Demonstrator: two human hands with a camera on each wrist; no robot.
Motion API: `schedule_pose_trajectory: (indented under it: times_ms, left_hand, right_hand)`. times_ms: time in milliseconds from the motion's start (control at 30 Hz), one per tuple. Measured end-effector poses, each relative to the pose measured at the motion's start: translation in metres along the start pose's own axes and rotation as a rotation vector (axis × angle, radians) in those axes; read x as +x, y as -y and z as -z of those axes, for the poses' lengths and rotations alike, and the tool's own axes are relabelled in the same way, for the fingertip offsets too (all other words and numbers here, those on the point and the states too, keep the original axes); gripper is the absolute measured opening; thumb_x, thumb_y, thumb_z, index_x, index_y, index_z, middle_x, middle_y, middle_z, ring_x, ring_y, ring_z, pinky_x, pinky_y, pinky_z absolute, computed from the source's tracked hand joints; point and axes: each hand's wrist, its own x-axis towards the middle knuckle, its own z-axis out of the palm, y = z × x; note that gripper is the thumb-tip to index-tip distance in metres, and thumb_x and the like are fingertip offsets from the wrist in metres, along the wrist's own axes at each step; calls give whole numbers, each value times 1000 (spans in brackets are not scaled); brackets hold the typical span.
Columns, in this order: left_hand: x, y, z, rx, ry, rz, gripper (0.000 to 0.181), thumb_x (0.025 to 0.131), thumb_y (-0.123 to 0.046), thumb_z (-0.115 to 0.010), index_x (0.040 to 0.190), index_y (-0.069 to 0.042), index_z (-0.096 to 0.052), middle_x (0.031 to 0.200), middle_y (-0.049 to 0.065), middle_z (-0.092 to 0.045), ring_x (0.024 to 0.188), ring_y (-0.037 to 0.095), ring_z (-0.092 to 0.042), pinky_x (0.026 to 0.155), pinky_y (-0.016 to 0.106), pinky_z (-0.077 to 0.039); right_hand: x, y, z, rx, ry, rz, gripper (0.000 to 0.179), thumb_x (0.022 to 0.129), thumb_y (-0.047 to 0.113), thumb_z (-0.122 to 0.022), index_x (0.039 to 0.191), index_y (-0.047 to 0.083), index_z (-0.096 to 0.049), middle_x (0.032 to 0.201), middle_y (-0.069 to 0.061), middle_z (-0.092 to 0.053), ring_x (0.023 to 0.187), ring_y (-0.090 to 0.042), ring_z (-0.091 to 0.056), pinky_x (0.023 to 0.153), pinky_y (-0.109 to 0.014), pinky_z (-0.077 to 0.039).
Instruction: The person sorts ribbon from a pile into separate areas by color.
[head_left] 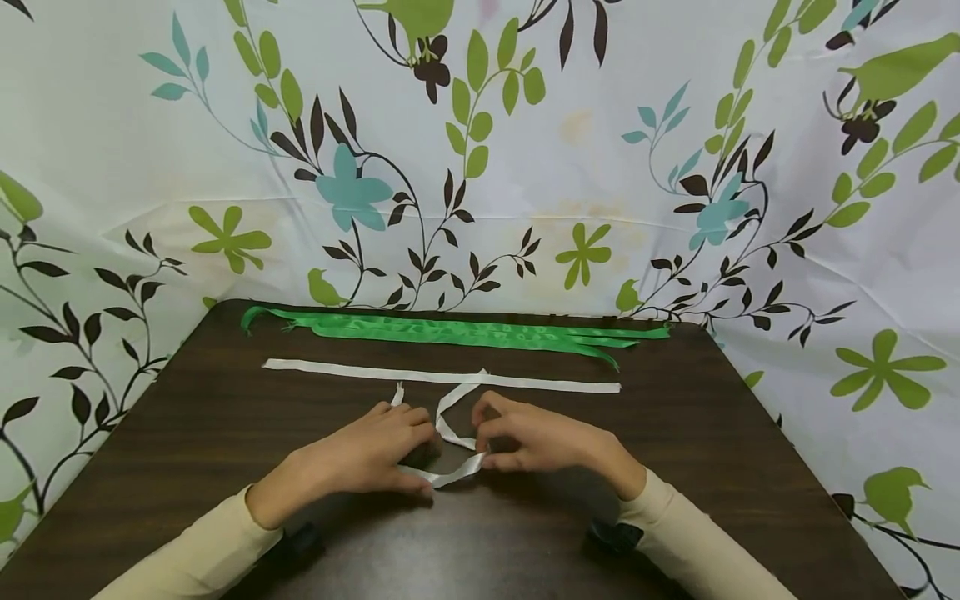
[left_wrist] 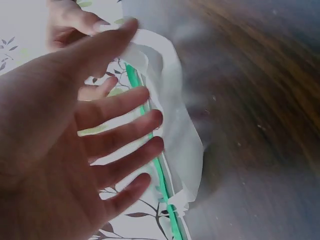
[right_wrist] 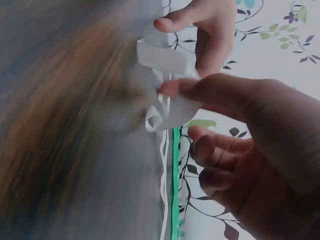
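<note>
A loose white ribbon (head_left: pixel 453 477) curls over the table between my two hands, one end poking out past the left fingers. My right hand (head_left: pixel 536 435) pinches it between thumb and index finger; in the right wrist view the ribbon (right_wrist: pixel 162 57) loops on both sides of that pinch. My left hand (head_left: pixel 367 450) lies over the ribbon's left stretch. The left wrist view shows its fingers (left_wrist: pixel 120 105) spread and extended, with the ribbon (left_wrist: pixel 175 80) bending beyond them. Just behind the hands, a second white ribbon (head_left: pixel 352 371) lies straight across, touching the loose one's upper bend.
A bundle of green ribbons (head_left: pixel 450 330) runs along the back of the dark wooden table (head_left: pixel 150 467). Behind the table hangs a white cloth (head_left: pixel 525 192) printed with leaves, flowers and birds. Dark straps (head_left: pixel 615 535) show under the sleeves.
</note>
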Motion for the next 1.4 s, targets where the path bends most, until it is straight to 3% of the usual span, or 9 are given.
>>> schedule_pose_trajectory:
  times_ms: [133,267,367,533,700,933,1033,1200,1400]
  left_hand:
    - [3,-2,1,-162,-13,-12,57,89,-62,-70,127,-20,-66,120,-10,-57,115,15,-52,100,53,-37]
    - [5,-2,2,-361,-40,-106,39,93,-55,-69,114,-22,-68,114,-14,-60,110,9,-56,100,46,-42]
    - [7,-3,5,-515,-53,-170,22,95,-42,-73,105,-23,-66,105,-13,-63,102,8,-60,92,39,-49]
    - [8,-8,9,-681,-36,-164,29,95,-38,-75,117,-25,-62,112,-11,-66,110,11,-62,97,44,-48]
    - [8,-13,11,-723,-3,-166,36,96,-39,-74,128,-30,-60,119,-11,-66,113,13,-61,99,45,-47]
    - [5,-16,13,-740,-16,-224,20,98,-33,-71,116,-24,-67,108,-8,-68,99,18,-64,88,44,-51]
    - [5,-15,14,-713,-35,-220,18,99,-35,-70,114,-24,-68,107,-10,-68,99,15,-64,90,45,-50]
    - [3,-10,20,-694,-46,-178,12,100,-31,-69,112,-28,-68,102,-12,-67,92,12,-61,79,43,-51]
    - [1,-7,31,-670,-62,-191,6,102,-28,-65,106,-31,-70,94,-13,-67,82,11,-59,68,30,-49]
  right_hand:
    - [3,2,2,123,-29,71,6,103,26,-66,102,21,-67,110,8,-56,78,-8,-53,69,-21,-46]
    - [4,4,5,214,-38,100,5,103,25,-65,104,21,-67,91,16,-58,67,-3,-50,60,-20,-44]
    - [3,8,7,255,-42,90,5,103,27,-65,105,24,-68,85,17,-58,64,0,-48,58,-20,-42]
    - [2,17,13,313,-68,107,6,102,28,-67,105,24,-69,82,16,-58,64,-1,-47,58,-21,-42]
    - [1,28,18,346,-78,125,6,101,26,-68,106,23,-70,82,15,-58,65,-3,-49,58,-21,-43]
    - [-4,34,26,341,-68,105,7,101,25,-68,105,21,-71,80,14,-57,66,-2,-49,58,-22,-43]
    - [-7,33,29,337,-79,77,5,101,25,-68,105,22,-71,79,15,-57,65,-2,-49,57,-22,-43]
    - [-10,30,34,342,-92,51,5,101,24,-69,104,20,-71,77,13,-57,62,-3,-49,55,-23,-43]
    - [-15,29,40,336,-90,16,5,99,23,-71,103,20,-71,77,11,-58,63,-5,-50,55,-23,-43]
